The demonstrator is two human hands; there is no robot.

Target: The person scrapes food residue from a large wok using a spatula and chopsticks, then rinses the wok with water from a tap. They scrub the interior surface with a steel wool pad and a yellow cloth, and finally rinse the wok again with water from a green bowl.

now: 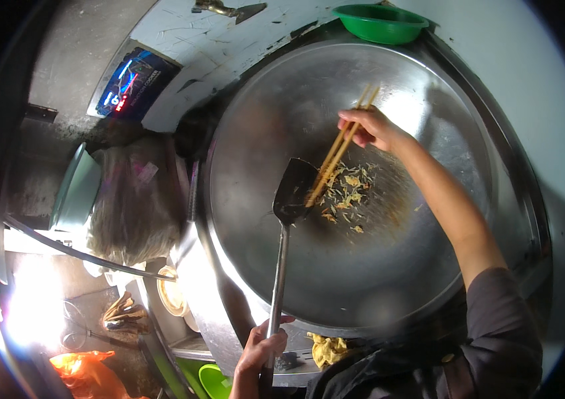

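A large metal wok point(257, 259) fills the middle of the view. My left hand point(265, 346) grips the long handle of a wok spatula point(296, 187), whose dark blade is over the wok's center-left. In my right hand point(373, 127) is a pair of wooden chopsticks point(337, 149), slanting down with their tips against the blade's right edge. Right beside the tips, pale and yellowish food shreds point(349, 192) lie scattered on the bottom of the wok. An oily brownish film spreads to the right of them.
A green plastic basin point(381, 24) sits at the far rim. An induction cooker panel point(135, 85) glows at the upper left. Along the left are a plastic bag point(137, 199), a pale green basin point(77, 189) and an orange bag point(90, 374). A yellow cloth point(328, 350) lies by the near rim.
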